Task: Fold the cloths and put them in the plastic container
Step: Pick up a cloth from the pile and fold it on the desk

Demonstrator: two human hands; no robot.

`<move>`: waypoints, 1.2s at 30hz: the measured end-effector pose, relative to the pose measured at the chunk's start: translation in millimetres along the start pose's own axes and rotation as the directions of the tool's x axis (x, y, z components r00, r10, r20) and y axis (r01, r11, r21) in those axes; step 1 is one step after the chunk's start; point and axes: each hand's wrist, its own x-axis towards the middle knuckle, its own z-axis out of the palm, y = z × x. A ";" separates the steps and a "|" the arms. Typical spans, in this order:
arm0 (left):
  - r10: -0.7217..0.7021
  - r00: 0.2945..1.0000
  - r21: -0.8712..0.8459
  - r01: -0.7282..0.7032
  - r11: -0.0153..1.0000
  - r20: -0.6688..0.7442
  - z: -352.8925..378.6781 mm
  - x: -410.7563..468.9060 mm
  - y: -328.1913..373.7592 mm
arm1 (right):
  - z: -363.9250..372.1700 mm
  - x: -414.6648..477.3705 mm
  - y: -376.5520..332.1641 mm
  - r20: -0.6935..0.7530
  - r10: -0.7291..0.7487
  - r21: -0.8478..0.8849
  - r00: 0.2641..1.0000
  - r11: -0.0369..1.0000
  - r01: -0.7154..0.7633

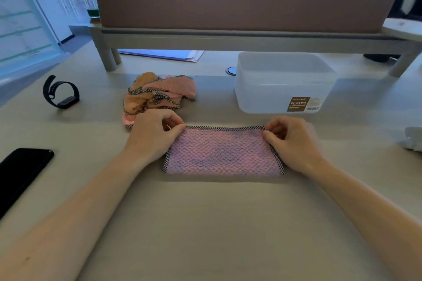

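A pink textured cloth [222, 153] with checked black-and-white trim lies flat on the table in front of me, folded into a wide rectangle. My left hand [153, 132] pinches its far left corner. My right hand [290, 141] pinches its far right corner. A crumpled pile of orange and pink cloths [157, 95] sits just beyond my left hand. The translucent plastic container [283, 82] stands at the back right, apparently with nothing inside, a brown label on its front wall.
A black phone [20, 171] lies at the left edge and a black wristwatch [60, 92] at the back left. A monitor riser [228, 38] spans the back, with papers [164, 54] beneath it. A white object [414, 138] sits at the right edge.
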 end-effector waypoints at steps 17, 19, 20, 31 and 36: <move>0.075 0.996 0.010 -0.074 0.997 -0.050 7.2 5.9 -3.7 | -1.7 5.9 -4.6 -0.035 0.039 -0.023 0.999 0.999 -0.040; 0.079 0.993 -0.026 -0.081 0.996 -0.093 7.3 7.5 -2.1 | -2.0 6.5 -5.2 -0.051 0.046 -0.019 0.998 0.999 -0.047; 0.078 0.993 -0.032 -0.082 0.996 -0.094 8.4 8.6 -1.8 | -1.3 6.8 -5.3 -0.052 0.049 -0.024 0.997 0.998 -0.051; 0.066 0.998 0.028 -0.067 0.997 0.018 15.1 14.3 -2.5 | 1.0 7.9 -10.4 0.020 0.027 -0.183 0.999 0.983 -0.023; 0.050 0.992 0.048 -0.056 0.997 0.118 14.0 15.7 -1.2 | -4.5 6.0 -9.4 0.024 0.042 -0.144 0.999 0.989 -0.039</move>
